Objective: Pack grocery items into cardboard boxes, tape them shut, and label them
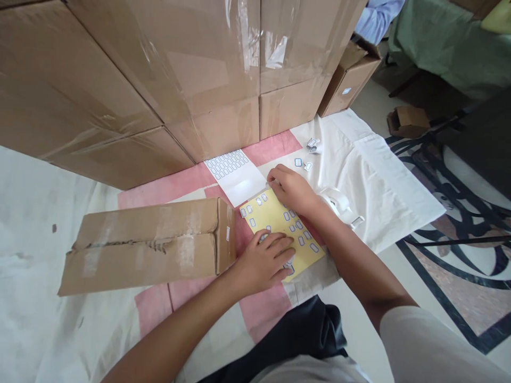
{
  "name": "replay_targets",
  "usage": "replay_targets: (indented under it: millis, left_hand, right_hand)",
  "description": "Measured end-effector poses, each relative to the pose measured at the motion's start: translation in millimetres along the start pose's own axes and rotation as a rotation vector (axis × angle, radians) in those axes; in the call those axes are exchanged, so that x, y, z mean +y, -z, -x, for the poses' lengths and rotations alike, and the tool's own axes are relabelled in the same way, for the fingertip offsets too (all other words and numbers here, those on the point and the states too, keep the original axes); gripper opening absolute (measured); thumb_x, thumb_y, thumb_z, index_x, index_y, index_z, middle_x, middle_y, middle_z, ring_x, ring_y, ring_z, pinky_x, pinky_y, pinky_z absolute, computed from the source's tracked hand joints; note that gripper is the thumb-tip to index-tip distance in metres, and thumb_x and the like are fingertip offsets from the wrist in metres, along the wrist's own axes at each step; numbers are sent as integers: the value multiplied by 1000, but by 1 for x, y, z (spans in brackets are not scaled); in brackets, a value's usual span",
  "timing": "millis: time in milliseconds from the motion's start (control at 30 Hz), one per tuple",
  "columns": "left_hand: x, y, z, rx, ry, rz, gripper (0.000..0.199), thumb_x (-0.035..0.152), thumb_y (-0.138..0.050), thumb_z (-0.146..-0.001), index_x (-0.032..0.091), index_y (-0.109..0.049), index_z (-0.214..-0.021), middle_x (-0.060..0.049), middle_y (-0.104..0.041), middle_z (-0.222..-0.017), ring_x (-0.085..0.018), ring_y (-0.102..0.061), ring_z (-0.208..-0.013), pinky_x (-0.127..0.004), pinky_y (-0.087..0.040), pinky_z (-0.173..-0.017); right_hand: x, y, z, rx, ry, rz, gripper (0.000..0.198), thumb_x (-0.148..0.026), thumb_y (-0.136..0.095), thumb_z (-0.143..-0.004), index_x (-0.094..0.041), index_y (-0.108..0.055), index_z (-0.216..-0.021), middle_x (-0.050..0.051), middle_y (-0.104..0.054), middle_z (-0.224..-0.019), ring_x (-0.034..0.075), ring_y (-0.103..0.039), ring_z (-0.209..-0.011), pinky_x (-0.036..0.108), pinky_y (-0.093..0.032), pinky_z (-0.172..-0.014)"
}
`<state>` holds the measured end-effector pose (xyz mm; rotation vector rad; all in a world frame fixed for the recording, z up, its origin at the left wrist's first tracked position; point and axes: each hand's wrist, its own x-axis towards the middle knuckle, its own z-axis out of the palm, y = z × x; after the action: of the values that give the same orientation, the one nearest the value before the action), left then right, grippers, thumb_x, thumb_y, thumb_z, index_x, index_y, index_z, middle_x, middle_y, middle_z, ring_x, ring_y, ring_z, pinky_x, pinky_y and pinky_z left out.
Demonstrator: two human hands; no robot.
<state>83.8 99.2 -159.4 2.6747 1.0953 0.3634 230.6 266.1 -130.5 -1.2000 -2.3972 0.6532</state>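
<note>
A yellow sheet (pixel 275 213) with several small blue-edged labels stuck on it lies in front of me. My left hand (pixel 263 260) rests flat on its lower left part, fingers apart, covering some labels. At the sheet's far edge is my right hand (pixel 294 189), its fingers bent and drawn together; whatever they pinch is hidden. A white label sheet (pixel 242 186), with rows of blue-edged labels at its far end, lies just beyond the yellow one. Loose labels (pixel 298 162) and a crumpled scrap (pixel 314 146) lie past my right hand.
Large taped cartons (pixel 207 80) form a wall at the far side. A long cardboard box (pixel 147 244) lies at left. A white roll-like item (pixel 339 205) sits beside my right forearm. Back right are an open carton (pixel 347 77) and another person's sleeve (pixel 377 21).
</note>
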Motion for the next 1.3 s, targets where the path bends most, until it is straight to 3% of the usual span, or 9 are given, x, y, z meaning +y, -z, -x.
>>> replay_targets:
  millis: [500, 1300]
  left_hand:
    - [0, -1, 1, 13, 1, 14, 32, 43, -48, -104, 24, -59, -127, -3, -60, -145, -22, -49, -134, -45, -31, -111]
    - [0, -1, 0, 55, 1, 71, 28, 39, -50, -104, 24, -62, -124, -5, -64, -140, -23, -52, -131, -45, -34, -107]
  right_hand:
    - [1, -5, 0, 95, -15, -205, 16, -17, -49, -93, -16, -64, -98, 7, -67, -96, 18, -57, -76, 31, -42, -72]
    - [-1, -4, -2, 91, -81, -570, 10, -20, -53, -85, -19, -61, -91, 0, -63, -77, 15, -56, -72, 28, -41, -68]
